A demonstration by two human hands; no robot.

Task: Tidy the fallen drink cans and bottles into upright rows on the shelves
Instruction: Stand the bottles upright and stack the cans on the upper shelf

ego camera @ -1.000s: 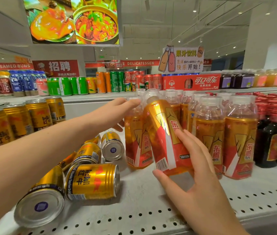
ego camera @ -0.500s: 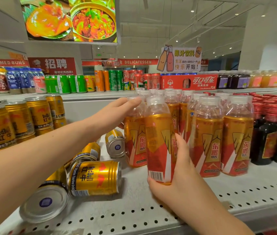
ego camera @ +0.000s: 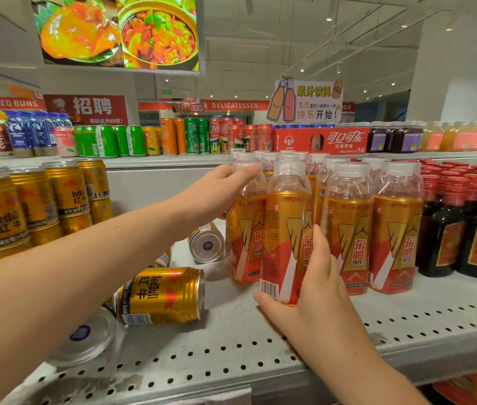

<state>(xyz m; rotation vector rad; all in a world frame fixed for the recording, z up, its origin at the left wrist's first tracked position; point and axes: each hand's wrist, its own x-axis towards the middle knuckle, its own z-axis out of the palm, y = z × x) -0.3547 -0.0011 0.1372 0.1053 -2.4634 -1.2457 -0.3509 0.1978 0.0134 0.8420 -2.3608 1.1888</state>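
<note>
My right hand (ego camera: 313,290) grips an orange drink bottle (ego camera: 285,229) with a white cap, standing upright at the front of the perforated grey shelf (ego camera: 231,355). My left hand (ego camera: 219,191) rests on the shoulder of the neighbouring upright bottle (ego camera: 244,229) just behind and left. More of these bottles (ego camera: 371,226) stand in rows to the right. Several gold Red Bull cans lie fallen on the shelf: one on its side (ego camera: 162,296), one near the front (ego camera: 85,337), one further back (ego camera: 206,244).
Stacked upright gold cans (ego camera: 27,203) fill the left of the shelf. Dark bottles with red caps (ego camera: 465,226) stand at the right. A higher shelf behind holds soda cans (ego camera: 149,140) and a red Coca-Cola case (ego camera: 322,140).
The bottle in my right hand went from tilted to upright and now stands on the shelf in front of the row. My left hand stayed on the neighbouring bottle.
</note>
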